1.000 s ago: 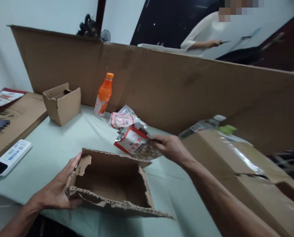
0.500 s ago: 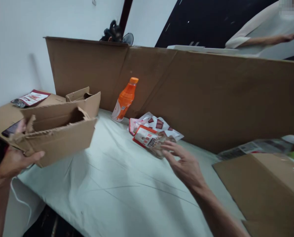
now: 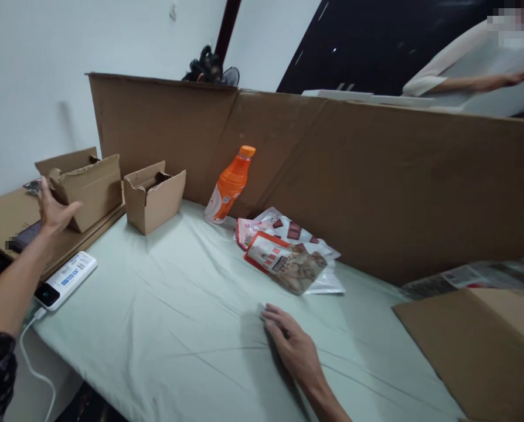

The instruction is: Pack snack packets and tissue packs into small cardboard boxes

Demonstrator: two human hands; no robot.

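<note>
An open-topped cardboard box (image 3: 95, 196) rests at the far left on a flat brown carton (image 3: 7, 208). My left hand (image 3: 57, 208) grips its near end, thumb on the right side and fingers on the left. Low over the green cloth (image 3: 191, 334), my right hand (image 3: 291, 346) hangs with loosely bent fingers and holds nothing. Beyond that hand lie a brown-and-white snack pouch with an orange edge (image 3: 283, 261), a pink packet (image 3: 247, 231) and a white packet (image 3: 295, 230), overlapping. Behind them an orange drink bottle (image 3: 229, 187) stands near the cardboard wall.
A smaller open cardboard box (image 3: 156, 202) stands right of the held one. Nearer me are a white power bank (image 3: 68, 280) with a cable and a dark phone (image 3: 27, 234). A tall cardboard partition (image 3: 376, 187) crosses the back. Another carton (image 3: 468, 346) sits right; a person (image 3: 468, 64) is beyond.
My left hand has carried the cardboard box back and left onto the flat carton, uncovering the smaller box and power bank. My right hand has drawn back from the snack pouch toward me.
</note>
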